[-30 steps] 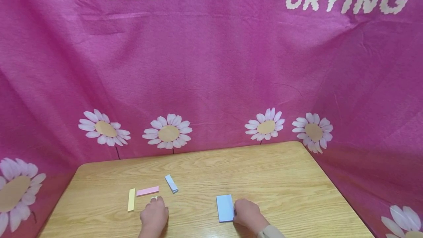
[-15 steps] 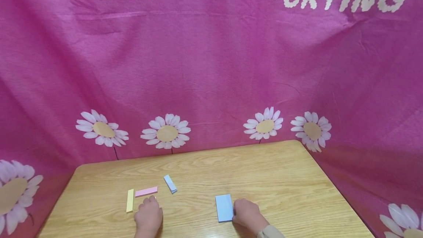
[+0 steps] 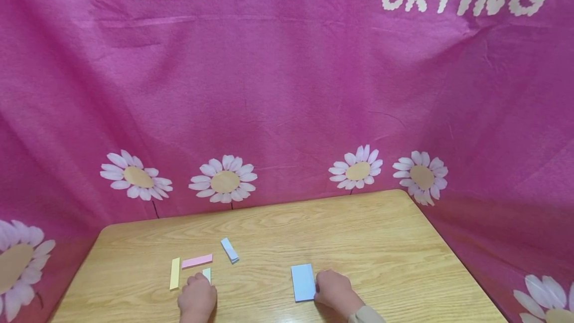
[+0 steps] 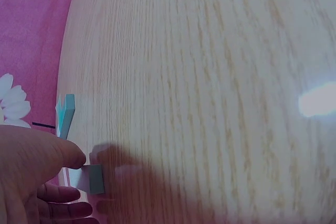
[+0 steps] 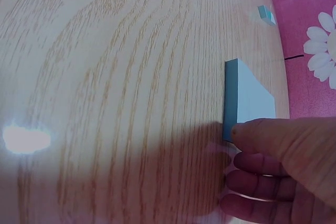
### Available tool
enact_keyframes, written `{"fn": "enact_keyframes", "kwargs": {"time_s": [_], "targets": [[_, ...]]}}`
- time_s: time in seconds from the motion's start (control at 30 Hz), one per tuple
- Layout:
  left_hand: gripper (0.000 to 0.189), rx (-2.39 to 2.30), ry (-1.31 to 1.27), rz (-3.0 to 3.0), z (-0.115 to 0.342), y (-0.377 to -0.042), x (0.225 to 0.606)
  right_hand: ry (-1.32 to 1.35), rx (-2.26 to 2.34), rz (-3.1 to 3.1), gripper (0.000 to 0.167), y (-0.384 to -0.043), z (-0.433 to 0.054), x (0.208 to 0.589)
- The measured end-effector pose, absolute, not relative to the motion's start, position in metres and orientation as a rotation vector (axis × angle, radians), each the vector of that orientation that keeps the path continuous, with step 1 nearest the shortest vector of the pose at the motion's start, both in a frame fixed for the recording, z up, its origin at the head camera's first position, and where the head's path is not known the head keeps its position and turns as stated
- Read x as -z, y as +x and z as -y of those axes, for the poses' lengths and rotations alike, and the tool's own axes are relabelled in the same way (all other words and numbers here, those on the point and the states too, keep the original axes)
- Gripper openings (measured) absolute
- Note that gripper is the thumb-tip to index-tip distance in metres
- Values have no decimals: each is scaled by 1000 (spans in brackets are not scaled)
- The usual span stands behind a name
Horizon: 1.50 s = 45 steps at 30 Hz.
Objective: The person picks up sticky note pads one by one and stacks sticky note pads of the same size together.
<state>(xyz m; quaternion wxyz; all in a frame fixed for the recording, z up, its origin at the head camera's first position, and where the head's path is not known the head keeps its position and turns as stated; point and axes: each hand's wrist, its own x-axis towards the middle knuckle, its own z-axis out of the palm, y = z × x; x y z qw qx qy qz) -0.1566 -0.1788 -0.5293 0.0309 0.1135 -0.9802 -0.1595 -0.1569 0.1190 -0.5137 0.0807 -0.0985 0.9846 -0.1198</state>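
In the head view my left hand [image 3: 197, 299] is low on the table, beside a pale green strip of sticky notes [image 3: 207, 274] that shows past its fingers. The left wrist view has its loosely bent thumb and fingers on either side of that strip's end [image 4: 95, 179]. My right hand [image 3: 334, 290] holds the near right corner of a light blue sticky-note pad [image 3: 303, 282], thumb [image 5: 254, 132] at the corner and fingers bent alongside. A yellow strip [image 3: 175, 273] and a pink strip [image 3: 197, 261] lie beyond my left hand.
A small pale blue strip pad [image 3: 229, 250], one end slightly lifted, lies farther back, between the hands. The wooden table [image 3: 358, 233] ends against a pink cloth backdrop [image 3: 291, 88] printed with daisies and lettering.
My left hand has slid left, baring more of the green strip, which stays in place. The right hand and blue pad look unmoved. The head view shifts slightly.
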Motion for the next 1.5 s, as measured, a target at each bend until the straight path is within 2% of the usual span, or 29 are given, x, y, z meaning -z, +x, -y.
{"fn": "enact_keyframes", "kwargs": {"time_s": [0.23,0.8,1.23,1.5], "targets": [[22,541,374,3074,177,-157,528,-315,364,-2957,16,-154,-119,513],[22,511,408,3111,174,-156,527,-325,360,-2956,16,-154,-118,512],[8,370,339,3128,171,-154,525,-290,370,-2944,17,-154,-117,510],[11,250,257,3186,167,-152,517,-281,357,-2955,19,-153,-117,509]]}}
